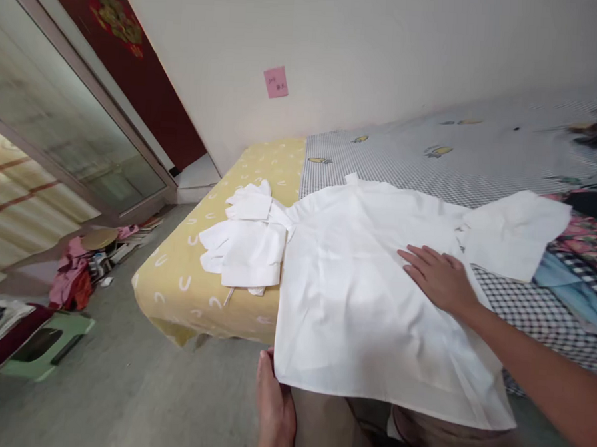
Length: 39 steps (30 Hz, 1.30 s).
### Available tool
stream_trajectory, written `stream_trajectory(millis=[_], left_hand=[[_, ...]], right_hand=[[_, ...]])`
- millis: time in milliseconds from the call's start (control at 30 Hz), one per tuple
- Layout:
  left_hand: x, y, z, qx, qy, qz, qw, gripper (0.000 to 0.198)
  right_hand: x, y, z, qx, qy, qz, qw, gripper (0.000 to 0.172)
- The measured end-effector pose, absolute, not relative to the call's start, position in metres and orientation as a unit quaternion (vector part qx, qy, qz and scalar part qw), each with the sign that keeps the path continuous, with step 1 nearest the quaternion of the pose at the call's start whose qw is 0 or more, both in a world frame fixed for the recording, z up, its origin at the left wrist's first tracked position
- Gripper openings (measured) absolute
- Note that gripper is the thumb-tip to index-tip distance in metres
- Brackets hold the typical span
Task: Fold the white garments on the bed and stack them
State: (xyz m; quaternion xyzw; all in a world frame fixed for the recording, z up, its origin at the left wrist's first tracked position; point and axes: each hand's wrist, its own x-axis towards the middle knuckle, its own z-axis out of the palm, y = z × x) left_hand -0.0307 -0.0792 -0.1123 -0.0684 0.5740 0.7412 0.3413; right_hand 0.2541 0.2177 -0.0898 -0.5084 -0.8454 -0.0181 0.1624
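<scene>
A white shirt (pixel 356 266) lies spread across the bed, its small collar tab at the far edge and its front hem hanging over the near side. One wide sleeve (pixel 516 228) reaches out to the right. Flat on the right part of the shirt rests my right hand (pixel 438 277), fingers stretched out. My left hand (pixel 275 409) is at the shirt's near left corner, closed around the cloth edge, with some fingers hidden by the fabric. Folded white cloth pieces (pixel 252 251) with wavy edges lie left of the shirt; whether they are joined to it is unclear.
The bed carries a yellow sheet (pixel 174 297) and a checked grey sheet (pixel 392 155). Colourful clothes (pixel 590 242) are piled at the right. A green stool (pixel 52 347) with clothes stands on the floor at left, near a pink and red heap (pixel 70 278). My legs are against the bed.
</scene>
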Motion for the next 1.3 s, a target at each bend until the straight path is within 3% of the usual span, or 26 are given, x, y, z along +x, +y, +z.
stream_trajectory(millis=[400,567,700,833,967,1100,1200,1300], left_hand=[[-0.02,-0.08,-0.091,-0.07,0.539,0.764,0.349,0.043],[-0.032,-0.087,-0.124,-0.041,0.629,0.712,0.31,0.041],[-0.074,-0.083,-0.138,-0.107,0.686,0.7,0.164,0.047],[-0.117,-0.065,-0.082,0.027,0.736,0.676,-0.008,0.039],[-0.155,-0.012,-0.006,0.25,0.771,0.583,-0.063,0.041],[-0.19,0.07,0.046,0.465,0.774,0.396,-0.165,0.041],[-0.211,0.128,0.069,0.513,0.8,0.213,-0.229,0.044],[-0.224,0.169,0.078,0.509,0.83,0.061,-0.221,0.052]], right_hand=[[0.25,0.205,-0.073,-0.526,-0.837,-0.016,0.151,0.06],[0.249,0.211,-0.081,-0.519,-0.836,-0.044,0.171,0.059],[0.248,0.216,-0.09,-0.509,-0.836,-0.061,0.197,0.061],[0.25,0.218,-0.096,-0.502,-0.833,-0.071,0.22,0.06],[0.253,0.222,-0.107,-0.49,-0.835,-0.078,0.237,0.056],[0.255,0.226,-0.117,-0.48,-0.836,-0.084,0.251,0.052],[0.254,0.226,-0.118,-0.467,-0.837,-0.103,0.268,0.05],[0.253,0.224,-0.114,-0.45,-0.838,-0.122,0.284,0.046]])
